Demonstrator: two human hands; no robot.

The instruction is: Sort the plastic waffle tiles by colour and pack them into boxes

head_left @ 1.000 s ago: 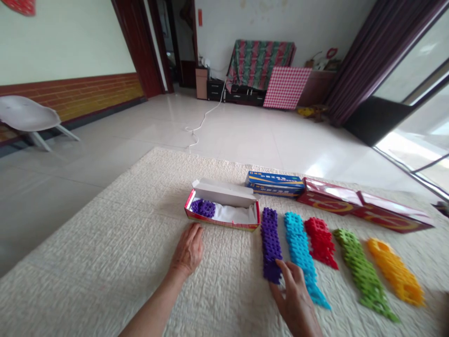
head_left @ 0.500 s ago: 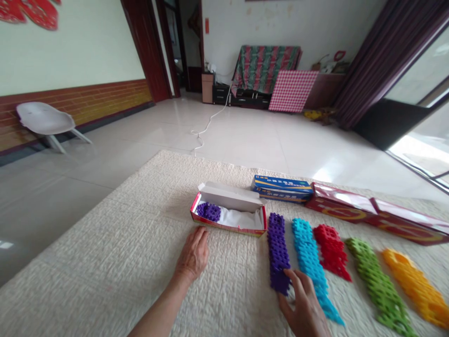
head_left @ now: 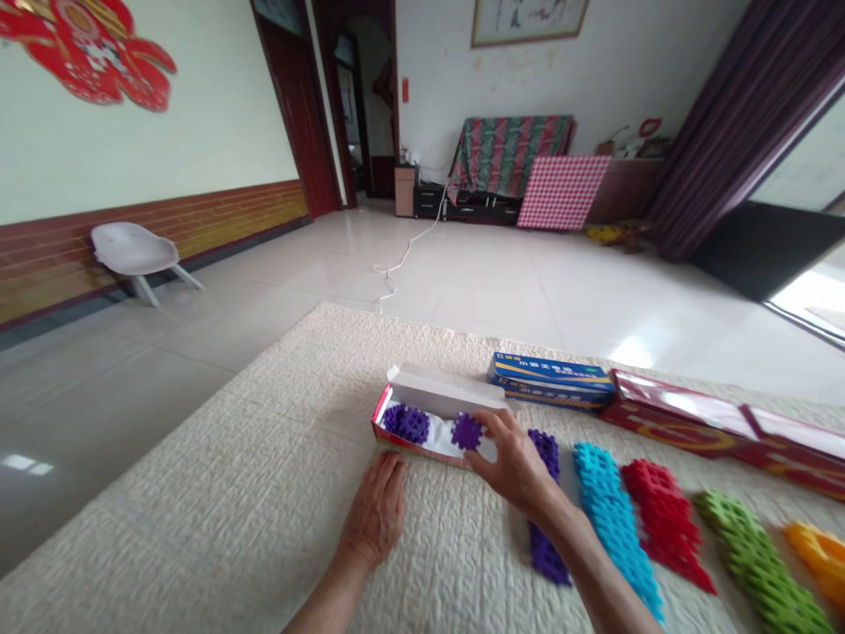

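A purple piece (head_left: 466, 431), flat with little teeth along its edges, is held over the right half of the open box (head_left: 444, 394) by the right hand (head_left: 515, 462). It is pinched at its right side between the thumb and the fingertips, so the grip is closed just as far as the thin piece lets it. Whether the white lining (head_left: 437, 438) below is touched by it cannot be told. More purple pieces (head_left: 415, 424) are set in the left end of the open box.

The left hand (head_left: 376, 511) is laid on the mat (head_left: 264, 493) just in front of the open box, near its left half. Its back is turned up, its fingers are stretched out close together, and nothing is seen to be gripped by it.

To the right of the open box, a purple row (head_left: 549, 559) is laid on the mat, and its middle is hidden by the right arm (head_left: 587, 555). Farther to the right of the open box, a light blue row (head_left: 617, 528), a red row (head_left: 666, 521), a green row (head_left: 759, 563) and a yellow row (head_left: 819, 556) are laid out in that order. Behind the open box and to its right, a blue box (head_left: 551, 383) and two dark red boxes (head_left: 679, 416) are lined up.
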